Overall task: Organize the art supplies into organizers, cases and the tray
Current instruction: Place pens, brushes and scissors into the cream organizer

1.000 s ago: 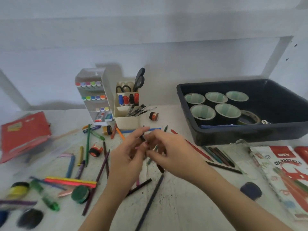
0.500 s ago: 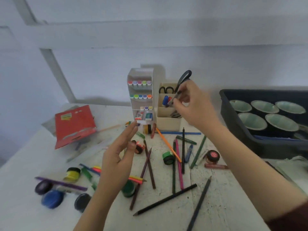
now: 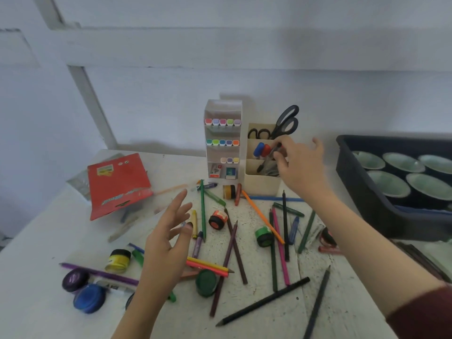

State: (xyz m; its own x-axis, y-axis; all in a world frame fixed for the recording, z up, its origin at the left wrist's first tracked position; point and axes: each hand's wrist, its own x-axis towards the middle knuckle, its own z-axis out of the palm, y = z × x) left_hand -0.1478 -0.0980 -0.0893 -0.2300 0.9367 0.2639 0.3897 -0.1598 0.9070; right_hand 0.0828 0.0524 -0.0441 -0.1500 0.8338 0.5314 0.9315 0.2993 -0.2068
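Table (image 3: 36,241) sprawling with loose pencils (image 3: 264,300) and paint pots (image 3: 89,298), below and between both hands. Dark tray (image 3: 354,192) sitting right of right hand, carrying round rolls (image 3: 389,183). Cream organizer (image 3: 261,184) standing just ahead of right hand. Right hand (image 3: 300,167) pinching dark pen (image 3: 265,162) by top end, tip angling into lowest front pocket, likely filing it with the other pens. Left hand (image 3: 166,245) hovering released, fingers spread, grasping nothing, probably readying for pencils underneath.

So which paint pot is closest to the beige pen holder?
The yellow-banded pot lying on its side just left of the holder; every other pot lies farther forward.
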